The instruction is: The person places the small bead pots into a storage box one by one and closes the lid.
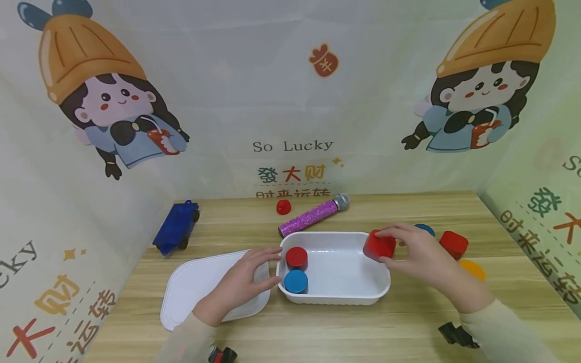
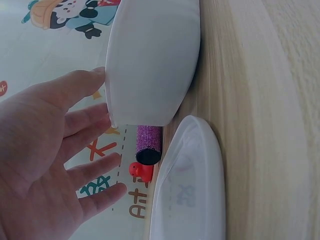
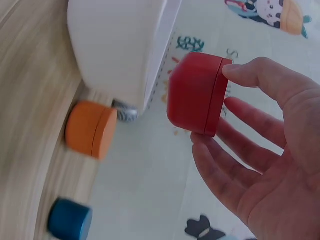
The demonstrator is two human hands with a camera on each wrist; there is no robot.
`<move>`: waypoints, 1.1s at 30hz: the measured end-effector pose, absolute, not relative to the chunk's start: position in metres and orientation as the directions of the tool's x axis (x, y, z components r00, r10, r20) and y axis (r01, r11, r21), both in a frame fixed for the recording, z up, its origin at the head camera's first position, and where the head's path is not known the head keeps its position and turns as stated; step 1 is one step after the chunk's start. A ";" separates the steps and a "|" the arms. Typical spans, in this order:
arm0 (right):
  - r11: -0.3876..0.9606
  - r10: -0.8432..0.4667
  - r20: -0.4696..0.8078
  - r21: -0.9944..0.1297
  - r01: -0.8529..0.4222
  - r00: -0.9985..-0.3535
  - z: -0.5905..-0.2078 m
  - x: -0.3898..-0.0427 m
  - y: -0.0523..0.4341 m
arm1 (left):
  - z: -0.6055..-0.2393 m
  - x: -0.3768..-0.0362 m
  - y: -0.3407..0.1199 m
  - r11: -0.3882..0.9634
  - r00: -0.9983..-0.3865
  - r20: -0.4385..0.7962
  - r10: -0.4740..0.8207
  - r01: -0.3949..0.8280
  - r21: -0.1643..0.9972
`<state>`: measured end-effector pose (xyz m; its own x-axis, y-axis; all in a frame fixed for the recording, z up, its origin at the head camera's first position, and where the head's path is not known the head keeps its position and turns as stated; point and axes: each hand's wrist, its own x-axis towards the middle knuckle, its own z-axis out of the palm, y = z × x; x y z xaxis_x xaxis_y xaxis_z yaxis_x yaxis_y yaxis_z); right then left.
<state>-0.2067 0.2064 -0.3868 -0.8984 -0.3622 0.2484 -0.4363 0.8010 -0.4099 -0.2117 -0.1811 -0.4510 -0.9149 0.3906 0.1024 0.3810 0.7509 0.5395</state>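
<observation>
The right hand (image 1: 419,252) is gripping a red block (image 1: 379,246) with curled fingers, holding it over the white tray's (image 1: 336,297) rim. The left hand (image 1: 242,282) (fingers straight) is steadying the tray; lowering the block inside probably comes next.

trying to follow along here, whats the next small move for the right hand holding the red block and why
Probably lower the red block into the white tray and let go. The right hand pinches it right at the tray's right rim, two pieces already sit at the left end with bare floor beside them, and the left hand steadies the tray.

red block (image 1: 379,246), white tray (image 1: 336,297)
</observation>
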 end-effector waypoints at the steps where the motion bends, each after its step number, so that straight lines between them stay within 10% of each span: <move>1: 0.798 -0.375 0.234 -0.410 -0.441 -0.897 -0.388 -0.208 0.202 | -0.451 -0.212 -0.181 0.750 -0.915 0.102 0.391 0.381 0.540; 33: 0.683 -0.648 0.004 -0.441 -0.583 -0.762 -0.433 -0.266 0.110 | -0.451 -0.213 -0.180 0.740 -0.914 0.105 0.392 0.382 0.553</move>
<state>-0.2660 0.1103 -0.4327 -0.7617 -0.6479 0.0039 -0.5828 0.6825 -0.4410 -0.2128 -0.1800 -0.4515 -0.9137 0.3925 0.1051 0.3817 0.7403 0.5534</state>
